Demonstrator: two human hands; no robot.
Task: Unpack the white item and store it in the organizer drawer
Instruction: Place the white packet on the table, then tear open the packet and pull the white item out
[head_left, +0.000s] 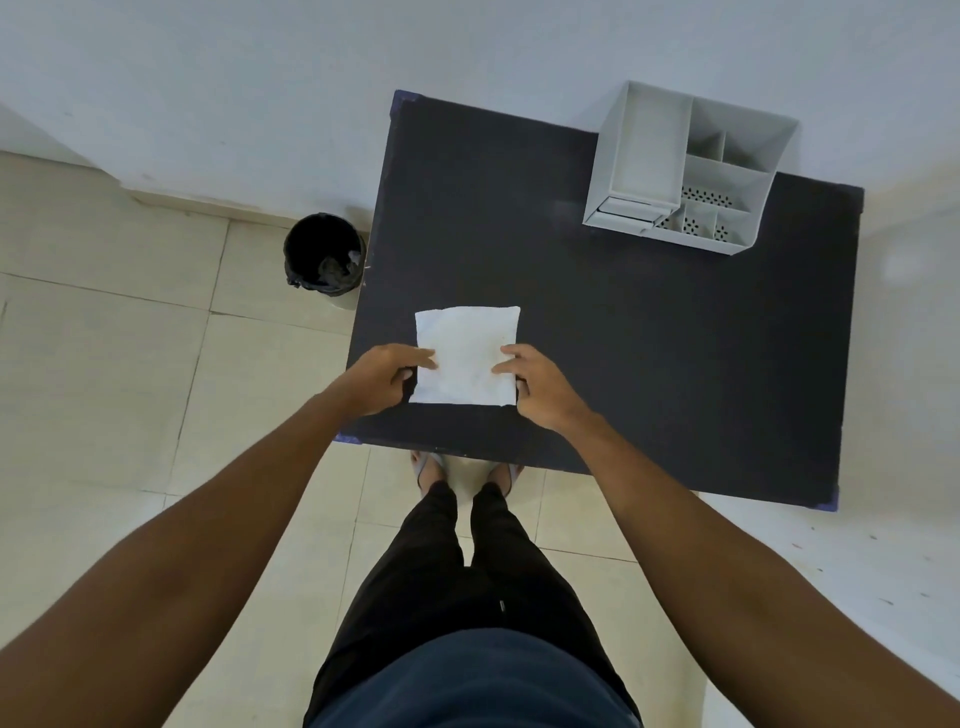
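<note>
Two hands (387, 378) (537, 387), one white packet (467, 353)

Packet (467, 353) on table (649, 364), organizer (685, 166) far-right.

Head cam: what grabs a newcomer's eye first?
The white packet on the dark table, near its front edge, pinched at both sides by the left hand and right hand. Next, the grey organizer at the far right corner, and a black bin on the floor to the left.
</note>
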